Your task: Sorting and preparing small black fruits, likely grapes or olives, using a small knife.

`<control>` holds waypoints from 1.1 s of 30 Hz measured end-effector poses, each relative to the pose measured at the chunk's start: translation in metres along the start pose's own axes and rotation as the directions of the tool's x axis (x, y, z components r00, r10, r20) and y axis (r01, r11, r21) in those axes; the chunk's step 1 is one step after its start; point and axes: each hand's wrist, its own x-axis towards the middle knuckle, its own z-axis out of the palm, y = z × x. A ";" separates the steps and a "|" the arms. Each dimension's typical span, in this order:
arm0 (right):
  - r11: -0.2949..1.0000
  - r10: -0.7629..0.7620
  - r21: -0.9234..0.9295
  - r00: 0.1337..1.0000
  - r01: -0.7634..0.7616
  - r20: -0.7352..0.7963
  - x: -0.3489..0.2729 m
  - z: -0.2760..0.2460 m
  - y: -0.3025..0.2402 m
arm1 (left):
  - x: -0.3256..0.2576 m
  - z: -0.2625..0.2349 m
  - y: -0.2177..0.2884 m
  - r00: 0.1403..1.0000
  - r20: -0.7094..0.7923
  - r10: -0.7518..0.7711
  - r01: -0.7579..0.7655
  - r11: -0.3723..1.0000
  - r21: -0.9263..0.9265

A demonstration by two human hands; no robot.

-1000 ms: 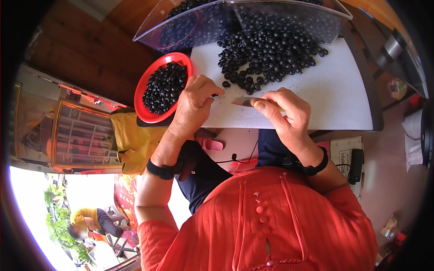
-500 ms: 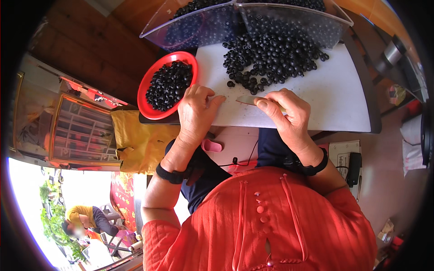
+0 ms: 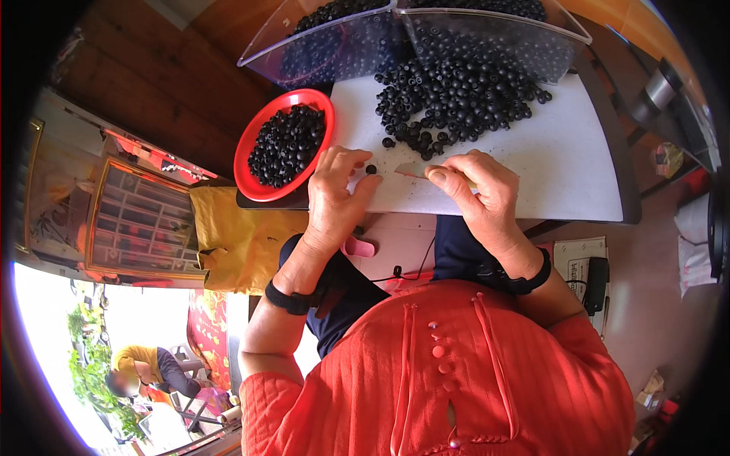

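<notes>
My right hand grips a small knife, its short blade pointing left just above the white board. To its left, my left hand has a single black bead between the tips of thumb and forefinger, a short gap from the blade's tip. Ahead of both hands spreads a heap of black round beads, some showing holes. A red bowl, well filled with similar black beads, stands beside my left hand.
Two clear plastic bins holding more black beads stand at the board's far edge. A yellow sack hangs left of the table. On the floor are a pink slipper and a cable. Another person sits far off at lower left.
My left thumb and forefinger have spread apart slightly, and a black bead now shows between them. My right hand and the knife have barely shifted.
</notes>
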 end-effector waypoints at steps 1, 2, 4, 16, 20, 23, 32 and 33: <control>1.000 -0.005 0.003 1.000 0.005 -0.001 0.000 0.000 0.000 | -0.001 -0.001 -0.001 1.000 -0.001 0.000 0.000 1.000 0.001; 1.000 -0.006 0.004 1.000 0.006 0.000 0.000 0.001 0.000 | -0.002 -0.003 -0.002 1.000 -0.012 -0.006 0.006 1.000 -0.012; 1.000 0.001 0.001 1.000 -0.001 0.005 -0.001 0.001 0.000 | -0.004 -0.003 -0.006 1.000 -0.026 -0.013 0.013 1.000 -0.024; 0.999 -0.002 -0.034 1.000 0.002 0.012 -0.001 0.001 0.000 | 0.007 0.006 -0.005 0.985 0.082 0.149 -0.164 0.961 0.222; 1.000 -0.004 -0.028 1.000 0.005 0.002 -0.002 0.002 -0.001 | 0.018 0.008 -0.008 0.951 0.197 0.239 -0.289 0.914 0.285; 0.999 0.005 -0.038 1.000 -0.005 0.011 -0.001 0.002 -0.002 | 0.022 0.010 -0.010 0.937 0.227 0.264 -0.326 0.895 0.304; 0.999 0.024 -0.030 1.000 -0.024 0.002 -0.001 0.004 -0.001 | -0.006 0.001 0.023 0.931 0.210 -0.298 0.365 0.757 -0.542; 0.998 0.017 -0.061 1.000 -0.016 0.021 -0.001 0.003 -0.002 | -0.008 0.002 0.024 0.931 0.209 -0.298 0.364 0.757 -0.543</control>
